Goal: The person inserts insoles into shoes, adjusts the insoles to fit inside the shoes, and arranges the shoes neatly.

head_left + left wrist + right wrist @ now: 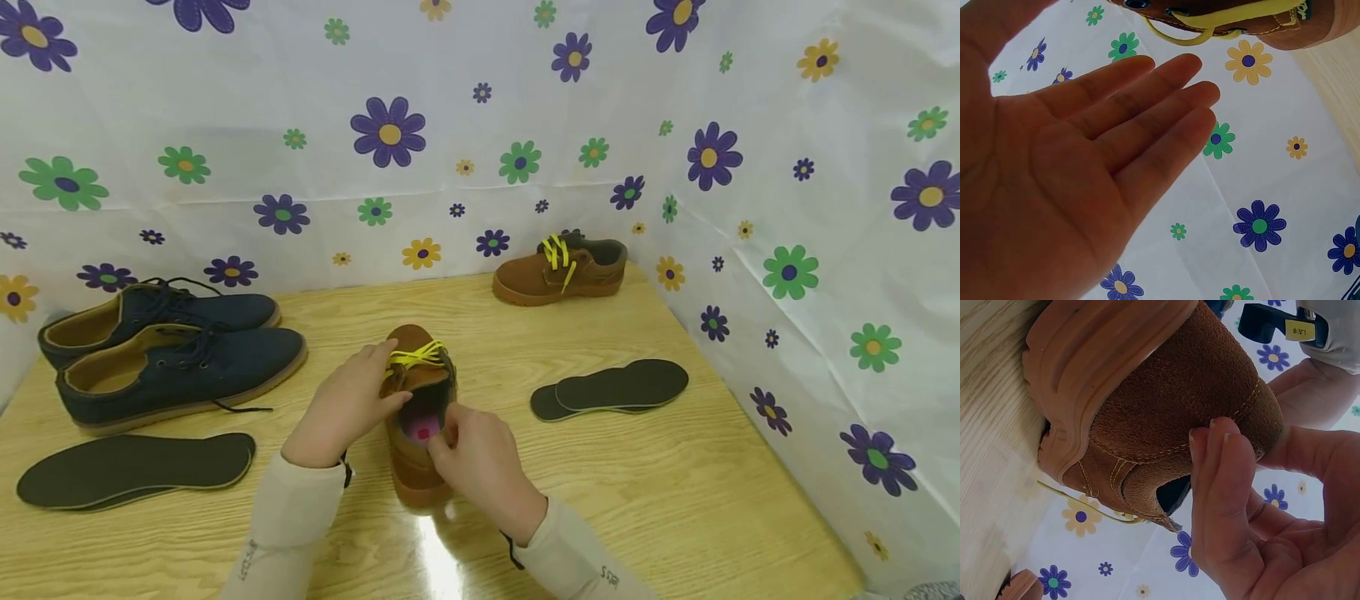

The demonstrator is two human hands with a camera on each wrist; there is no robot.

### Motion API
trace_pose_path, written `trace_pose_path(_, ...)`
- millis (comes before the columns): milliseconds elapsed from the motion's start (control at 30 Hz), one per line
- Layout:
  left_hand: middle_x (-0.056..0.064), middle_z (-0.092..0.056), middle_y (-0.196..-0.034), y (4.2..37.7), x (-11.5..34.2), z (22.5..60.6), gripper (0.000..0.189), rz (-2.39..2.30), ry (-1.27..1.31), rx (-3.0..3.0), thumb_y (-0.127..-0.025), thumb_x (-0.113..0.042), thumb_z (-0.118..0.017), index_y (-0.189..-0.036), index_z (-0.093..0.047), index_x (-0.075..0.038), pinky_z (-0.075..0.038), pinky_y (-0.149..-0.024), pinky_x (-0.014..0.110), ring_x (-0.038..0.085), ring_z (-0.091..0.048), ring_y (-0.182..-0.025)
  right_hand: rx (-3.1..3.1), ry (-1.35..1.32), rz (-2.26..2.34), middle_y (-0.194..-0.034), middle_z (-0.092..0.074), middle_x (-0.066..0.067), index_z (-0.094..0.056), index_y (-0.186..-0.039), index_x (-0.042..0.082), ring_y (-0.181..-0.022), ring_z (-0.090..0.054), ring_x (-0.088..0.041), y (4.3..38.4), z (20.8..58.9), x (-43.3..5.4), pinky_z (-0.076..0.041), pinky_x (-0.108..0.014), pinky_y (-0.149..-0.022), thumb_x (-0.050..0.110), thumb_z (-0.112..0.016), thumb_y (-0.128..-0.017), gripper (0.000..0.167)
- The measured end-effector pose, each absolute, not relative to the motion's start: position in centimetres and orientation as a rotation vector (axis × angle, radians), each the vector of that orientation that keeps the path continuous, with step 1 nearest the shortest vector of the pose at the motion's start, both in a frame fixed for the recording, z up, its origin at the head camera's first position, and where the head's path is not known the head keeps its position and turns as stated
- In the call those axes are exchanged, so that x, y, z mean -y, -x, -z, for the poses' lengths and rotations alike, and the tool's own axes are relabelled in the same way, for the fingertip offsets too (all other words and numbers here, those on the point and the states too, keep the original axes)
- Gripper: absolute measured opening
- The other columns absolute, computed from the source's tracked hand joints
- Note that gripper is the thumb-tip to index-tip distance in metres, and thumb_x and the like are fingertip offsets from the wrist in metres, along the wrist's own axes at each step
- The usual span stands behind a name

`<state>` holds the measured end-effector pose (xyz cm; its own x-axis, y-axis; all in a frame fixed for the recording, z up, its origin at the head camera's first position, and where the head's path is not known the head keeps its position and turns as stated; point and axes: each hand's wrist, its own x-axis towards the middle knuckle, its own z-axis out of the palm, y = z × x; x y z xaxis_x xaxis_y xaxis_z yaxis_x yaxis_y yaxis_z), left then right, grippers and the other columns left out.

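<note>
Between the two hands in the head view, a brown shoe stands on the worktop, toe pointing away from the person. The left hand reaches over its lace side, fingers extended beside the yellow laces; the right hand pinches the rear collar. Just beside the right hand's fingers, inside the opening, shows a pink lining, probably an insole; whether it is fully seated, going in or coming out, I cannot tell. Well beyond the right hand waits the second brown shoe, laced and untouched. Right of that hand lie two dark insoles, overlapping and outside any shoe; left of the left hand lie another dark pair and two navy shoes. Work seems under way on one shoe only, with the others left alone.

From the left wrist, that hand's fingers are straight and its palm holds nothing; the shoe's laced side passes beyond the fingertips.

From the right wrist, the right hand grasps the heel collar, fingers outside and thumb on the other side of the rim. The inside is mostly hidden, so this view confirms no finished fit.
</note>
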<state>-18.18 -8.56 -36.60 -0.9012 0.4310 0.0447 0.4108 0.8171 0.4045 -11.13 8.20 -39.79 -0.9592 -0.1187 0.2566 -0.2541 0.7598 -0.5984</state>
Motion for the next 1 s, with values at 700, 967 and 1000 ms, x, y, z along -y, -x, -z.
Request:
trace_pose_path(700, 0.025, -0.054, -0.129, 18.2, 8.6, 36.8, 0.069, -0.647, -0.653, -2.904, -0.087, -0.024, -0.073, -0.14, -0.04, 0.006, -0.047, -0.09, 0.049, 0.038, -0.057, -0.111, 2.775, -0.3, -1.007, -0.05, -0.032, 0.009, -0.04, -0.059, 0.012, -0.043, -0.029, -0.004, 10.4, 39.6, -7.8, -0.023, -0.02, -0.041, 0.005, -0.062, -0.076, 0.029)
trace_pose_path(967, 0.025, -0.054, -0.128, 18.2, 9.1, 36.9, 0.067, -0.665, -0.639, -2.897, -0.087, -0.021, -0.072, -0.14, -0.04, 0.006, -0.047, -0.089, 0.049, 0.037, -0.057, -0.11, 2.81, -0.335, -1.021, -0.051, -0.033, 0.009, -0.041, -0.06, 0.013, -0.044, -0.031, -0.005, 10.6, 39.5, -7.7, -0.024, -0.021, -0.042, 0.006, -0.06, -0.077, 0.027)
trace_pose_path(1000, 0.025, -0.054, -0.128, 18.2, 9.2, 36.9, 0.067, -0.662, -0.635, -2.899, -0.087, -0.021, -0.072, -0.14, -0.04, 0.006, -0.047, -0.09, 0.049, 0.038, -0.057, -0.111, 2.823, -0.349, -1.018, -0.051, -0.033, 0.009, -0.041, -0.061, 0.013, -0.044, -0.031, -0.005, 10.7, 39.4, -7.8, -0.024, -0.021, -0.042, 0.007, -0.061, -0.078, 0.027)
